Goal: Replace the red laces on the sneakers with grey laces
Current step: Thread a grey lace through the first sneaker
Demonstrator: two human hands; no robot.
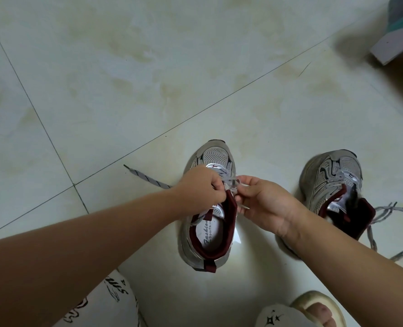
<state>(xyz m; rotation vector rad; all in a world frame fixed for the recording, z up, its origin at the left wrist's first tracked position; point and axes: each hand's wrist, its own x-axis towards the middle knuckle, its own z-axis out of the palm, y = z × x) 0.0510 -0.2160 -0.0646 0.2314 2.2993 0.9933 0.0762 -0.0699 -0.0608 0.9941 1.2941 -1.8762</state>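
Note:
Two grey and silver sneakers with dark red lining stand on the tiled floor. Over the tongue of the left sneaker (pixel 209 234) both my hands meet. My left hand (pixel 201 185) pinches a grey lace (pixel 148 179) whose free end trails left across the floor. My right hand (pixel 264 199) pinches the same lace's other strand at the eyelets. The right sneaker (pixel 332 180) stands apart to the right, with another grey lace (pixel 384 213) lying loose beside its heel. No red lace is in view.
My knees in white patterned trousers (pixel 110 300) and a foot in a pale slipper (pixel 318 310) fill the bottom edge. A white board or furniture edge (pixel 391 43) juts in at the top right. Open tiled floor (pixel 125 79) stretches to the left and ahead.

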